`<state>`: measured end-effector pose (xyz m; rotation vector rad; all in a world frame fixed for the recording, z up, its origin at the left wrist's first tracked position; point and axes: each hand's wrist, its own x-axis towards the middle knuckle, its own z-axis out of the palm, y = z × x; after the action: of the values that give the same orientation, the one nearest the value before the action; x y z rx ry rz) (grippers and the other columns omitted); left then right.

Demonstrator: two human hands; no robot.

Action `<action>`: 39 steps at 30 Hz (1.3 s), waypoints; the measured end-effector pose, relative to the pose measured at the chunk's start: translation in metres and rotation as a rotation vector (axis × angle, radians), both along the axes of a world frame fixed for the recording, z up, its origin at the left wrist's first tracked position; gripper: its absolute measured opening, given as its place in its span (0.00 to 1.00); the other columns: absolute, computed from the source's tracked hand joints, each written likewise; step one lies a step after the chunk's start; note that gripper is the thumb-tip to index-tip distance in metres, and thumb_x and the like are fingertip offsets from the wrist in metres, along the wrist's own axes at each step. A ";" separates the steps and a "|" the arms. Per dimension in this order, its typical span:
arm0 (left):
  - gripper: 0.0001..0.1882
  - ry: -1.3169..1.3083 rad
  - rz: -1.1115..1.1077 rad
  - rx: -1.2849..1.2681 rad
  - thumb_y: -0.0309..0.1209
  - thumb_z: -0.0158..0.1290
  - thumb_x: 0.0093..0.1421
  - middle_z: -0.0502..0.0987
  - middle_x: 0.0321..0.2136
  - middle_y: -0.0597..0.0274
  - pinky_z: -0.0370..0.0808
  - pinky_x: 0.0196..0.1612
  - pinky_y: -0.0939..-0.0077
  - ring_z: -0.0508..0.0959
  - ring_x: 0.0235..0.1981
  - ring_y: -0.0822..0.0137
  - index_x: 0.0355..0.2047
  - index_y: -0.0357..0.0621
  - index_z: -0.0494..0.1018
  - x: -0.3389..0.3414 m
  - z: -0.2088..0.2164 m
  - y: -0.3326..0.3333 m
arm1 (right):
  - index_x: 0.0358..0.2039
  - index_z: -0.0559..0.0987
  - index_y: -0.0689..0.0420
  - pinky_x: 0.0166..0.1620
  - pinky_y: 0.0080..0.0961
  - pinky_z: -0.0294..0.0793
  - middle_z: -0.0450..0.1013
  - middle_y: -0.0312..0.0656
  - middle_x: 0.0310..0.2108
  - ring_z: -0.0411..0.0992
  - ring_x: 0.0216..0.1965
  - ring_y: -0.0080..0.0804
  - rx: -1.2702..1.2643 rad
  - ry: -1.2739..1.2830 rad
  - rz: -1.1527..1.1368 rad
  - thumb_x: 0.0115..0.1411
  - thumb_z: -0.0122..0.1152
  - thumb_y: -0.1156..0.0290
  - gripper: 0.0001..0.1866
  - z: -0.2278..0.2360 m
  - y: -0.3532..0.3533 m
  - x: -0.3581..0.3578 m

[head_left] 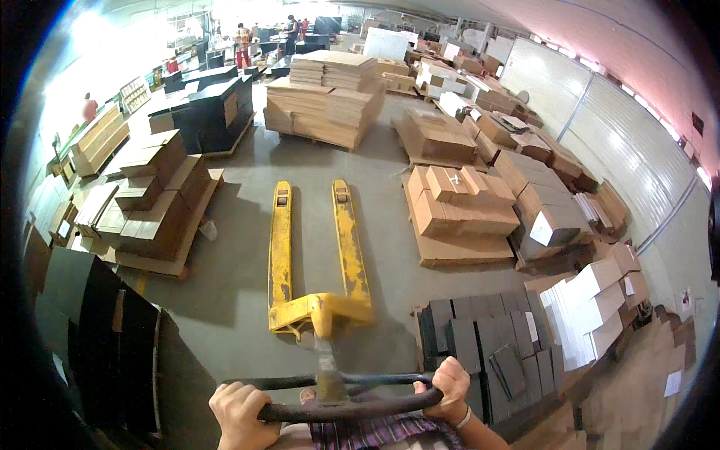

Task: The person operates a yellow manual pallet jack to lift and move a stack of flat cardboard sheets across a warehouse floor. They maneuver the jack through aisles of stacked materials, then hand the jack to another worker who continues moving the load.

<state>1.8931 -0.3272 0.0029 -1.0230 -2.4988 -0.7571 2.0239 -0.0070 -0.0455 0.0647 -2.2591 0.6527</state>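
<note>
Both ends of a black loop handle (349, 411) are in my grip, low in the picture. My left hand (246, 414) is closed round its left end. At the right end, my right hand (448, 390) wraps the bar, with a light band on the wrist. The handle belongs to a yellow pallet jack (319, 306) whose paint is worn. Its two forks point away from me along the grey floor, with nothing on them. The lower part of the handle shaft is partly hidden by the loop.
Cartons on a pallet (161, 202) stand left, beyond a black stack (101, 337). On the right are a carton pallet (461, 214) and dark flat pieces (487, 337). A tall cardboard stack (326, 101) stands ahead. People (292, 36) are far off.
</note>
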 end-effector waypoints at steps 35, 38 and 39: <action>0.25 0.109 0.237 -0.497 0.39 0.66 0.38 0.73 0.32 0.47 0.67 0.41 0.59 0.73 0.38 0.46 0.32 0.39 0.69 0.016 0.047 0.131 | 0.39 0.75 0.57 0.40 0.38 0.73 0.68 0.45 0.37 0.70 0.38 0.45 -0.396 0.101 0.085 0.47 0.67 0.71 0.17 -0.008 0.101 -0.005; 0.31 0.118 0.362 -0.526 0.34 0.69 0.40 0.71 0.38 0.46 0.65 0.50 0.52 0.69 0.45 0.42 0.42 0.36 0.66 -0.029 0.029 0.162 | 0.40 0.76 0.58 0.44 0.38 0.73 0.70 0.45 0.40 0.72 0.42 0.45 -0.559 0.039 -0.076 0.48 0.67 0.70 0.18 -0.088 0.109 0.020; 0.36 -0.153 0.483 -0.578 0.31 0.70 0.39 0.71 0.42 0.47 0.66 0.53 0.53 0.69 0.48 0.43 0.47 0.36 0.65 -0.032 0.041 0.196 | 0.40 0.76 0.59 0.43 0.38 0.74 0.71 0.46 0.39 0.72 0.41 0.46 -0.593 -0.027 -0.148 0.49 0.67 0.70 0.17 -0.125 0.110 0.029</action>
<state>1.8614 -0.1314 0.0435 -0.4679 -3.0023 0.0421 2.0526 0.1027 -0.1709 -0.3984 -1.9842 1.2131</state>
